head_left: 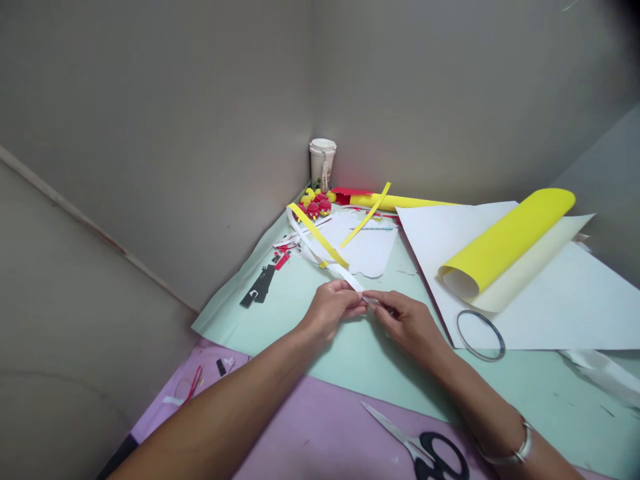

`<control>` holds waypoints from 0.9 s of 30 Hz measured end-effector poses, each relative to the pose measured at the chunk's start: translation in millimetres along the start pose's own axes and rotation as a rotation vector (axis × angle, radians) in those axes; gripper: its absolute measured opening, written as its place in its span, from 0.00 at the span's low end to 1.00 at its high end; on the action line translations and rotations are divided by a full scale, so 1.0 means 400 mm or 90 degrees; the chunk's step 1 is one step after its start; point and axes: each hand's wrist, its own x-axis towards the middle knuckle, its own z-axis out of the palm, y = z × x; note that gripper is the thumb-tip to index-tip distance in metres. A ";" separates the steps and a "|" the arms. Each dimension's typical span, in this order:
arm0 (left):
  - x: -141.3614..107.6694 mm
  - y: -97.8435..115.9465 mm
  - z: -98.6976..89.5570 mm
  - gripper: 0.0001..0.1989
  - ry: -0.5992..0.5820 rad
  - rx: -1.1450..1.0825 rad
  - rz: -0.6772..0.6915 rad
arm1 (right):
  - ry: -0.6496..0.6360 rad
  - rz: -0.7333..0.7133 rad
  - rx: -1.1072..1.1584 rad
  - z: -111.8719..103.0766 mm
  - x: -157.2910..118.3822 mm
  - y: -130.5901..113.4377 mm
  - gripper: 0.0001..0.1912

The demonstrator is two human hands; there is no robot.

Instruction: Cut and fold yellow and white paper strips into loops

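Observation:
A narrow white paper strip (351, 279) slants down from the upper left to between my two hands. My left hand (331, 305) is closed on it, fingers pinched near its lower end. Right beside it, my right hand (404, 320) pinches the tip of the same strip, the fingertips almost touching those of the left. A yellow strip with fringed cuts (319, 235) lies just beyond the hands, its lower end near the white strip. Another yellow strip (367, 215) rests on white paper (375, 257) farther back.
Scissors (415, 447) lie on the purple surface at the front. Rolled yellow paper (510, 243) and a ring (481, 335) are to the right. Black scraps (260, 285) lie left; red and yellow balls (313, 210) and a white cup (323, 163) stand in the back corner.

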 end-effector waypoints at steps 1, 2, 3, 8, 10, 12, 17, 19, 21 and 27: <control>-0.001 0.002 -0.001 0.04 -0.007 0.000 -0.002 | 0.000 0.007 0.004 0.000 0.000 0.001 0.17; -0.001 0.003 -0.002 0.04 -0.014 -0.001 -0.003 | 0.001 0.014 0.008 0.001 0.000 0.002 0.17; -0.002 0.004 -0.003 0.03 -0.022 -0.003 -0.004 | 0.004 0.019 0.012 0.001 0.001 0.003 0.16; -0.002 0.005 -0.007 0.04 -0.042 -0.011 -0.007 | 0.014 0.023 0.012 0.002 0.000 0.002 0.16; -0.002 0.005 -0.008 0.04 -0.045 -0.010 -0.005 | 0.014 0.026 0.006 0.002 0.000 0.001 0.16; -0.001 0.003 -0.007 0.04 -0.043 -0.005 -0.002 | 0.013 0.026 0.004 0.002 0.000 0.001 0.17; 0.003 0.000 -0.003 0.04 -0.009 0.014 -0.010 | 0.005 0.036 0.027 0.002 0.000 0.001 0.17; 0.002 0.000 -0.001 0.04 -0.005 0.018 -0.011 | -0.002 0.057 0.047 0.000 0.001 -0.004 0.17; 0.000 0.001 0.001 0.03 -0.004 0.024 -0.011 | -0.015 0.087 0.066 -0.003 0.002 -0.012 0.17; -0.003 0.004 0.002 0.04 0.003 0.041 -0.009 | -0.021 0.115 0.064 -0.006 0.005 -0.022 0.18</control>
